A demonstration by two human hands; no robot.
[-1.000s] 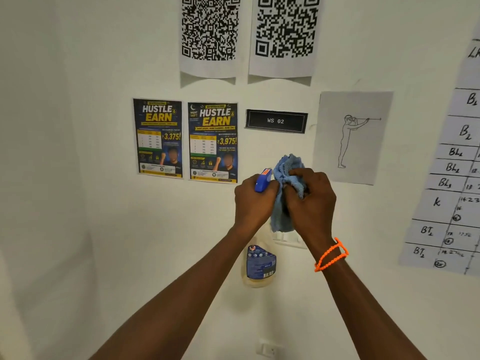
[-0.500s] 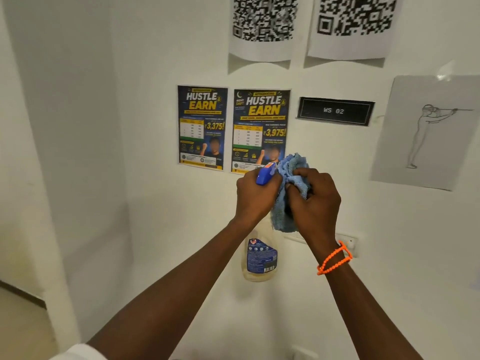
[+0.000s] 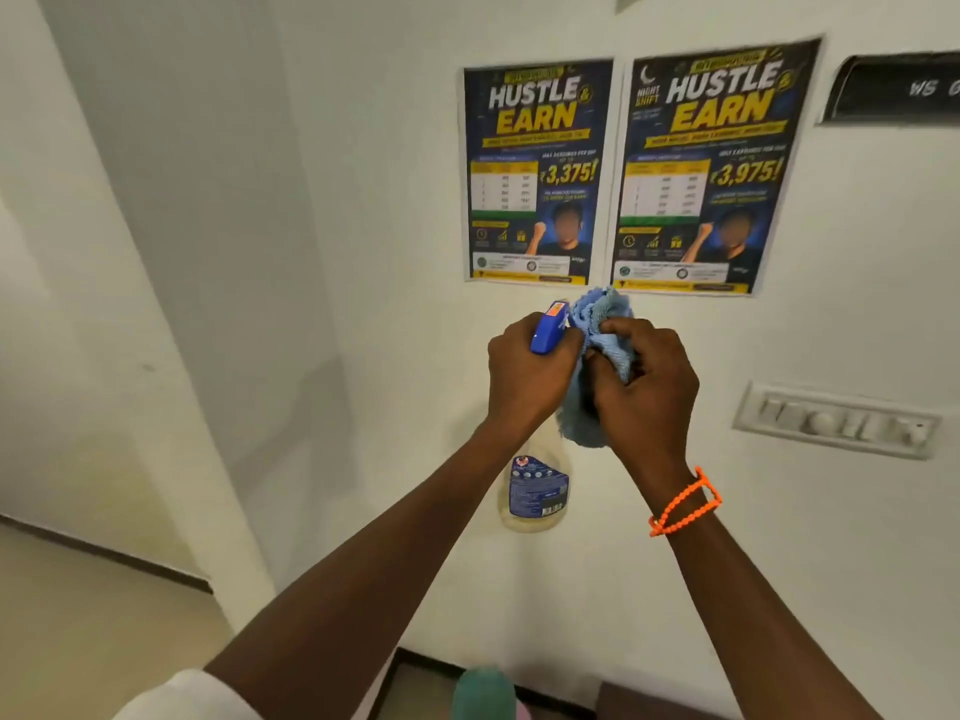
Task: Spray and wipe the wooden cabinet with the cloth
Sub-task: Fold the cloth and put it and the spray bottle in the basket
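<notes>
Left hand (image 3: 524,376) curled tight round the neck of the spray bottle (image 3: 535,491), blue nozzle (image 3: 549,327) pointing at the cloth (image 3: 597,324). Right hand (image 3: 644,387) bunches the blue cloth, fingers pinching it, touching the nozzle. Both held up before a white wall (image 3: 395,304). Two posters (image 3: 535,174) just above, switch panel (image 3: 836,420) to the right, black sign (image 3: 893,90) top right. Orange bracelet (image 3: 685,504) on right wrist. A dark brown edge (image 3: 649,701) at bottom, possibly the cabinet, cannot tell.

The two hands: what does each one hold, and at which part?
The left hand grips the spray bottle at its neck, below the blue head. The right hand holds the bunched blue cloth around its middle.
</notes>
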